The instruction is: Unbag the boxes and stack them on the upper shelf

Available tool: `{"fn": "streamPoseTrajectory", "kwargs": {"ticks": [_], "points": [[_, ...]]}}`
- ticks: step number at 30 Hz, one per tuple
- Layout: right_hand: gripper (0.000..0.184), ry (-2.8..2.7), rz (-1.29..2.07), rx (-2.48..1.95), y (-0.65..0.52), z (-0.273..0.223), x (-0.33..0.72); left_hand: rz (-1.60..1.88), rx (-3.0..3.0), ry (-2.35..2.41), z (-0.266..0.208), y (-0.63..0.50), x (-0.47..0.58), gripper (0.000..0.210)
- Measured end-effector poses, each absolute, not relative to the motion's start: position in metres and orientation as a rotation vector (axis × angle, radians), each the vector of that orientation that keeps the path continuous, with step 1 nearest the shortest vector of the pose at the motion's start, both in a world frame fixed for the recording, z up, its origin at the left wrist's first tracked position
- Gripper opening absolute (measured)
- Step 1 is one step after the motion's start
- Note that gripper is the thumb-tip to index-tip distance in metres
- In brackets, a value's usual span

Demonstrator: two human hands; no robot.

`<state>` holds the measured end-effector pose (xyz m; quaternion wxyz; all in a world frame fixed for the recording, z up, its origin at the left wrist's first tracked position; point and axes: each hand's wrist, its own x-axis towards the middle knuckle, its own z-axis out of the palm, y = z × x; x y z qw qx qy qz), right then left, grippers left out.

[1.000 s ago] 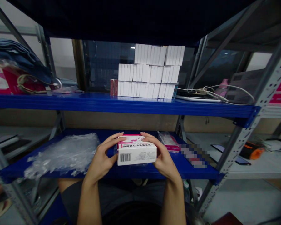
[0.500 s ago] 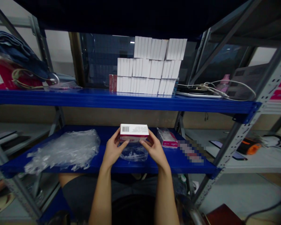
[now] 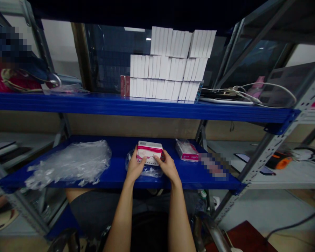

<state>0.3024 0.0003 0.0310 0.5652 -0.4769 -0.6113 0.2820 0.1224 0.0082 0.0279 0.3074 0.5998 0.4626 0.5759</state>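
Note:
A small white and pink carton [image 3: 149, 151] with a barcode on its top edge is held between my two hands over the lower blue shelf. My left hand [image 3: 135, 166] grips its left side, thumb on the front panel. On the right side my right hand [image 3: 167, 165] closes round it in the same way. Under the carton and hands lies a clear plastic bag [image 3: 150, 172], partly hidden. A second pink and white carton [image 3: 189, 154], with clear film around it, sits on the shelf to the right.
A heap of clear plastic bags [image 3: 70, 161] covers the left of the lower shelf [image 3: 118, 147]. Several white boxes [image 3: 170, 70] are stacked on the upper blue shelf [image 3: 152, 107], beside white cables [image 3: 241, 91]. A metal upright [image 3: 267, 140] stands at the right.
The carton has tipped so that its pink and white front panel faces me more, and the hands have drawn slightly closer together. The head view has shifted a little.

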Motion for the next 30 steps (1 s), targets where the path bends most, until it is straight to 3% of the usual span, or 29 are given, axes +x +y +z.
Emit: {"fn": "streamPoseTrajectory", "kwargs": {"ticks": [4,12,16,22,25,28,30], "points": [[0.067,-1.367,0.563,-1.368,-0.007,0.044,0.296,1.485,1.598,1.397,0.047,-0.005,0.11,0.058],[0.055,-1.457,0.398,-1.697,-0.005,0.039,0.286,1.056,1.745,1.806,0.053,-0.013,0.097,0.04],[0.047,-1.424,0.336,-1.755,-0.001,0.033,0.299,1.301,1.754,1.96,0.052,-0.007,0.086,0.037],[0.043,-1.371,0.507,-1.813,0.0,0.03,0.312,1.07,1.704,1.961,0.04,0.001,0.066,0.038],[0.044,-1.335,0.529,-1.47,-0.001,0.039,0.307,1.394,1.73,1.818,0.044,0.001,0.072,0.034],[0.061,-1.343,0.509,-1.052,-0.008,0.057,0.299,1.801,1.823,1.588,0.063,-0.007,0.085,0.037],[0.062,-1.379,0.532,-0.876,-0.016,0.07,0.295,1.942,1.905,1.427,0.08,-0.019,0.092,0.038]]}}
